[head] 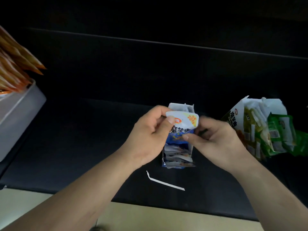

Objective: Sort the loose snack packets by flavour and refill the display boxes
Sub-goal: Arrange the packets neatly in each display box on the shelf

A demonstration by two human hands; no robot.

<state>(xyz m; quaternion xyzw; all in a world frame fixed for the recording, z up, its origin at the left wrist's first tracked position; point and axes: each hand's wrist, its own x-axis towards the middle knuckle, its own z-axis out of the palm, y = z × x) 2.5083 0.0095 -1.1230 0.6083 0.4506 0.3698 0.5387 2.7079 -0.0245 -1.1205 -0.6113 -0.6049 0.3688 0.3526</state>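
A blue and white snack packet (180,126) is held upright between both hands, just above a narrow blue and white display box (178,157) filled with several matching packets. My left hand (150,134) pinches the packet's upper left corner with thumb and fingers. My right hand (216,137) pinches its right edge, thumb on the front. To the right a green display box (253,124) leans over, stuffed with several green packets (281,132) that spill out of its open side.
At the left edge a grey tray (18,114) holds several orange packets (15,64) standing up. A torn white cardboard strip (166,181) lies on the black cloth (75,147) in front of the blue box. A beige table edge (150,215) shows below the cloth.
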